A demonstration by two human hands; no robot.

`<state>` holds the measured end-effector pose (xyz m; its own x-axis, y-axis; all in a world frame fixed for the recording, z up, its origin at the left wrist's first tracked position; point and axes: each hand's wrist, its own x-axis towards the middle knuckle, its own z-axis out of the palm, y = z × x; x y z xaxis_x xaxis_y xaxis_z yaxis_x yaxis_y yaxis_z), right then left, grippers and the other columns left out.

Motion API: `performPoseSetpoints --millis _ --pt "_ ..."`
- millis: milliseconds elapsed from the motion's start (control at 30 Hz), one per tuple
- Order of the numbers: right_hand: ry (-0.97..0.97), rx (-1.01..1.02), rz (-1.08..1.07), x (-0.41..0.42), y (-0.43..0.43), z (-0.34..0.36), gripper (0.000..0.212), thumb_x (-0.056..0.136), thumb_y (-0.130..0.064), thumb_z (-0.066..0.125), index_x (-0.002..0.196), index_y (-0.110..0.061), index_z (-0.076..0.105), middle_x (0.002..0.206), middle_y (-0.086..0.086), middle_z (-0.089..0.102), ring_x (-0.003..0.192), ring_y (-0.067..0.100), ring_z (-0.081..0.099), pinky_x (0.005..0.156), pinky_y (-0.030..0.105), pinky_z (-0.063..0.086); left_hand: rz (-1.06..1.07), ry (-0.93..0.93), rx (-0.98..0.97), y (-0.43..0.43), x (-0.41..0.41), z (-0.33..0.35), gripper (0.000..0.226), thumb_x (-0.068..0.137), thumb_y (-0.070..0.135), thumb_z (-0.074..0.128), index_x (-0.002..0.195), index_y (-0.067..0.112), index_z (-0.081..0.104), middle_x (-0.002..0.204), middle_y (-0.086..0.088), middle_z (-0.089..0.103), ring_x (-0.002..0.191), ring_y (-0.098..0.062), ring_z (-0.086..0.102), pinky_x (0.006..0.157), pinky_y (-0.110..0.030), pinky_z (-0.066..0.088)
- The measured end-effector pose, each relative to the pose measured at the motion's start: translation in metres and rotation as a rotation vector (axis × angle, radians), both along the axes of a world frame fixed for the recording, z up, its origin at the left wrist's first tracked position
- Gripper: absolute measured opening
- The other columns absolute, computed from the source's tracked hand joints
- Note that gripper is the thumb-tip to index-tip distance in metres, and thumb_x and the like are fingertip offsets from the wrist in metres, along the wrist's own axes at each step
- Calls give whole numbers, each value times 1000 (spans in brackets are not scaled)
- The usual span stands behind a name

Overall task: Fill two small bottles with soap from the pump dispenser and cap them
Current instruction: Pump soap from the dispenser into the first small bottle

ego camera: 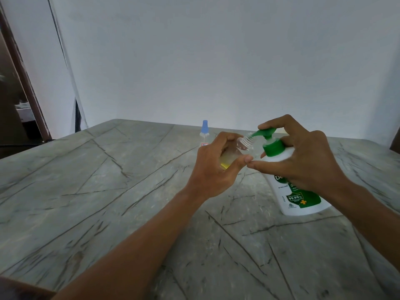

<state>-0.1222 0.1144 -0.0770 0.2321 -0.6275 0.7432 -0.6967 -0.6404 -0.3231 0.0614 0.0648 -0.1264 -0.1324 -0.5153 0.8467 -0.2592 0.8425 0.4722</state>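
Filling one bottle; the other looks capped.

Left hand (213, 167) grips the tilted clear bottle (238, 148) under the green pump (265, 132), pressed by right hand (303, 159); blue-capped bottle (204, 133) stands at 11 o'clock on the worktop (108, 191).

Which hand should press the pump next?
Right. The right hand already has a finger on the green pump, while the left hand holds the small bottle tilted at the spout.
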Motion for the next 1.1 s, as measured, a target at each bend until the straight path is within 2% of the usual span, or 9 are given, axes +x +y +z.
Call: performPoseSetpoints --millis 100,267,533,667,767,900,1100 --pt "32 11 4 1 -1 1 67 57 -57 79 114 -47 45 79 -35 54 79 -19 58 64 -2 42 -7 19 28 0 0 0 38 84 22 75 114 3 61 105 -2 73 93 -11 70 81 -28 58" --pt "81 13 -2 2 0 1 73 57 -62 74 120 -50 39 83 -38 50 79 -26 53 65 -8 35 -2 36 25 -1 1 0 39 84 23 75 114 2 60 107 -3 73 96 -10 70 84 -33 59" --pt "-5 -4 8 0 2 0 64 54 -57 80 109 -47 48 80 -35 55 77 -16 60 63 1 44 -14 3 15 0 0 -1 37 84 20 75 114 3 61 104 -2 73 91 -10 70 78 -26 58" --pt "50 11 5 0 1 1 70 55 -58 79 115 -49 44 82 -37 54 81 -20 57 67 -5 37 -9 20 26 0 0 0 38 84 23 75 114 4 61 106 -1 73 95 -9 70 81 -29 59" --pt "78 13 4 0 0 1 75 56 -62 77 120 -51 40 82 -36 55 89 -15 56 69 -6 37 -1 32 23 -1 1 0 40 84 24 75 115 3 60 108 -1 72 96 -7 69 83 -27 58" --pt "51 -6 1 0 0 1 71 57 -55 82 117 -50 43 81 -38 53 81 -18 58 67 -3 40 -7 37 18 -1 0 1 40 84 23 75 115 3 60 109 -2 72 97 -9 70 84 -29 59" --pt "-9 -6 -4 0 2 1 61 56 -61 78 107 -47 49 76 -33 56 78 -13 61 63 3 46 -11 8 11 0 0 0 37 84 21 75 114 3 61 106 -1 73 94 -8 70 80 -23 57"
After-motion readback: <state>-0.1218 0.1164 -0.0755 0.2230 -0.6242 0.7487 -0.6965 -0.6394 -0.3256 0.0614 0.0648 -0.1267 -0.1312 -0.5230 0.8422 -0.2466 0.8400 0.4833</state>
